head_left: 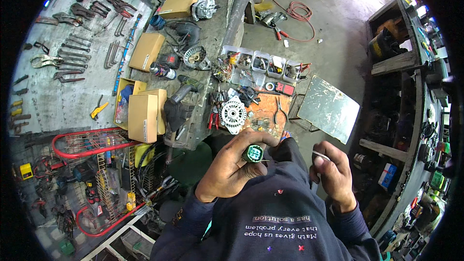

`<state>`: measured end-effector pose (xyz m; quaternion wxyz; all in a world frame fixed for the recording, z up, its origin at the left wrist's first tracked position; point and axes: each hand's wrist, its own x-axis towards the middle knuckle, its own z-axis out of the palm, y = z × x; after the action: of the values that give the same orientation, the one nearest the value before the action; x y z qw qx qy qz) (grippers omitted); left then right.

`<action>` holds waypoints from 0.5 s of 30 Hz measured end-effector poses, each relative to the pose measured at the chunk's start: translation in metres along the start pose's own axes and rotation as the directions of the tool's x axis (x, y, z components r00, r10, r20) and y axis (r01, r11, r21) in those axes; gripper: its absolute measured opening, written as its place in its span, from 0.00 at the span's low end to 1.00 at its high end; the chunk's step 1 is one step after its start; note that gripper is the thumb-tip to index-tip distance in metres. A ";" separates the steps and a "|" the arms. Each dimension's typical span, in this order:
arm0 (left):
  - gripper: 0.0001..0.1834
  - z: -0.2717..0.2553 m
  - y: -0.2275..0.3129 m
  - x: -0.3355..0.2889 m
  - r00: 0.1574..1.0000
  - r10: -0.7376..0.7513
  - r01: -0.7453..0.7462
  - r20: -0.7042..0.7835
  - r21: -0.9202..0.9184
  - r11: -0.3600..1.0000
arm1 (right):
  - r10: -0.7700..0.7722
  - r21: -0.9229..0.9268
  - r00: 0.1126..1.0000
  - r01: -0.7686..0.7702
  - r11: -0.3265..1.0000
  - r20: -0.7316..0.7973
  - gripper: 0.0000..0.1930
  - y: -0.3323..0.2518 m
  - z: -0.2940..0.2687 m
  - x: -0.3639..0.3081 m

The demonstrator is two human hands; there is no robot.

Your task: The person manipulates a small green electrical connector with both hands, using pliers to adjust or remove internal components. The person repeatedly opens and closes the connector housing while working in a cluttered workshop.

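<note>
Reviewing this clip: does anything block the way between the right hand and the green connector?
Nothing visible stands in the gap between the right hand and the green connector. The left hand curls around the connector, but its round face shows. The right hand holds a thin metal piece.

"On your feed, what does the left hand (226, 166) hold?"
"I see a round, green-rimmed piece (254, 153) between its thumb and fingers."
"And the right hand (335, 171)?"
"I make out a thin, pale strip (321, 155) there. Beyond both, pliers (279, 108) lie on an orange board (264, 104)."
</note>
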<state>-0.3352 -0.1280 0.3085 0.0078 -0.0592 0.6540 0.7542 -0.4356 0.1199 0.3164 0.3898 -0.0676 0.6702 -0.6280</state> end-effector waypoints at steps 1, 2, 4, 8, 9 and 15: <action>0.36 0.001 0.000 -0.003 1.000 -0.011 0.011 0.007 -0.038 0.999 | -0.041 -0.071 0.999 0.042 0.997 0.005 0.20 -0.007 0.004 -0.006; 0.37 0.002 -0.001 -0.004 1.000 -0.021 0.023 0.018 -0.076 0.997 | -0.083 -0.142 0.997 0.083 0.986 0.009 0.23 -0.013 0.007 -0.011; 0.35 0.004 -0.001 -0.006 1.000 0.009 -0.006 0.019 -0.145 0.989 | -0.374 -0.331 0.926 0.371 0.868 0.059 0.26 -0.031 0.017 -0.011; 0.30 0.008 0.004 -0.006 0.997 0.074 -0.068 0.032 -0.159 0.985 | -0.501 -0.343 0.856 0.513 0.787 0.131 0.15 -0.056 0.024 -0.011; 0.30 0.007 0.005 -0.006 0.996 0.090 -0.085 0.029 -0.122 0.989 | -0.528 -0.339 0.831 0.555 0.760 0.177 0.11 -0.058 0.024 -0.009; 0.32 0.007 0.014 -0.013 0.996 0.073 -0.065 0.058 -0.123 0.990 | -0.663 -0.374 0.700 0.709 0.598 0.266 0.10 -0.053 0.033 -0.001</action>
<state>-0.3241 -0.1226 0.3241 -0.0014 -0.0132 0.6081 0.7937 -0.4362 0.0837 0.3675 0.1241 -0.4391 0.6978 -0.5521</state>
